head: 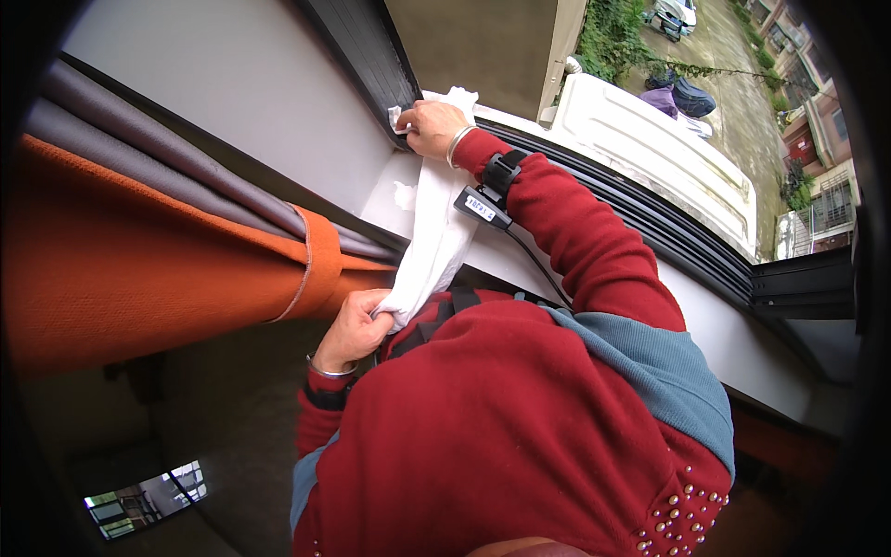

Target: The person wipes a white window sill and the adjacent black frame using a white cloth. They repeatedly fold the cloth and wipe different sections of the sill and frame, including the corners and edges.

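Observation:
A long white cloth (433,230) stretches between my two hands, across a white window sill (390,182). My left hand (356,328) grips its lower end in a closed fist, close to my body. At the corner of the black window frame (362,52), my right hand (433,129) pinches the cloth's upper end. A small white piece of it pokes out past the fingertips against the frame, and more bunches up behind the hand. The sliding window track (612,177) runs right from under my right wrist. The right palm is hidden.
An orange curtain (153,264) gathered by an orange tieback (321,261) hangs at left. A black device (482,207) with a cable dangles from my right wrist strap. Outside the window are a white ribbed panel (654,163) and a yard far below. A shiny screen-like rectangle (146,498) lies lower left.

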`<act>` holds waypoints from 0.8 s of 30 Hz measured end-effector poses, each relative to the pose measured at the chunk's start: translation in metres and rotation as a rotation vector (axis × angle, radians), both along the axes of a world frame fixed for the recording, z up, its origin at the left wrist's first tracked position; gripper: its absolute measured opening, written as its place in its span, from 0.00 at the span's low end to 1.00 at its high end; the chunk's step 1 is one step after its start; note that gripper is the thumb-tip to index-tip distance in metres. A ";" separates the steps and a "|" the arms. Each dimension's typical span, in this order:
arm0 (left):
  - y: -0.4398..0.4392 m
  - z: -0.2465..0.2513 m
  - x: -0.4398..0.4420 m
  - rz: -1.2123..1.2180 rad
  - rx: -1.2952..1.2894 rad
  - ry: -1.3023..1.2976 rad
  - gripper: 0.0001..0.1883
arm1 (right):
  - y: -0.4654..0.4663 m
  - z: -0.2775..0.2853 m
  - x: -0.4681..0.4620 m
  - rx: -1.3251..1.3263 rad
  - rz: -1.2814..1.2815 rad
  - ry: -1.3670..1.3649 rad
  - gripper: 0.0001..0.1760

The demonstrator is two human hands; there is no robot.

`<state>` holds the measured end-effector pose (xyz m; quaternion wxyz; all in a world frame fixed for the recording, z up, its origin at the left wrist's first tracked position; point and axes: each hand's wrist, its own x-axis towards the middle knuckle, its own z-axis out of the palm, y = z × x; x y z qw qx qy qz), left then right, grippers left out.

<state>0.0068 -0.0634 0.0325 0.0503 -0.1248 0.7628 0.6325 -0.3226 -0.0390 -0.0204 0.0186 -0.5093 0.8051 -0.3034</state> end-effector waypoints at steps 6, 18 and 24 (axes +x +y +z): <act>-0.002 -0.005 0.004 0.034 0.016 0.001 0.13 | -0.004 0.011 -0.018 0.060 0.036 -0.225 0.14; -0.010 -0.007 -0.004 -0.005 0.005 -0.027 0.16 | -0.028 0.036 -0.016 0.321 0.036 0.018 0.15; -0.007 -0.007 -0.014 -0.028 0.059 -0.029 0.13 | -0.027 0.003 0.010 0.125 -0.098 0.082 0.10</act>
